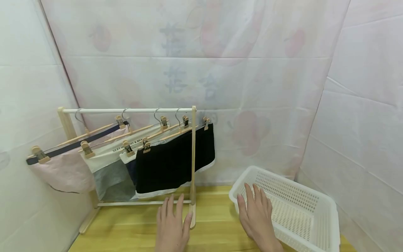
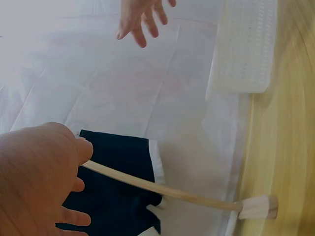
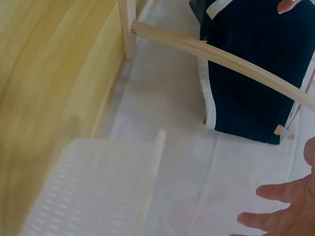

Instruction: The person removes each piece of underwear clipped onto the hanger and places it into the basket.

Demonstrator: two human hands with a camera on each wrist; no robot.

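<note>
Both hands are bare and hold nothing. My left hand (image 1: 171,224), fingers spread, hovers in front of the drying rack's right post (image 1: 193,157). Close by hang black underpants (image 1: 167,164) with white trim, clipped to a wooden hanger; in the left wrist view the black cloth (image 2: 118,172) lies behind that hand. My right hand (image 1: 256,217) is held with fingers extended over the near left side of a white plastic basket (image 1: 324,199). No garment shows inside the basket. In the right wrist view, fingers of the right hand (image 3: 285,206) point away from the basket wall (image 3: 98,167).
Further left on the rack's white rail (image 1: 104,111) hang grey-and-cream underpants (image 1: 113,178) and pink underpants (image 1: 67,175) with a dark waistband, each on a clip hanger. The rack stands on a yellow wooden table (image 1: 214,224). Pale sheets (image 1: 252,87) enclose the back and sides.
</note>
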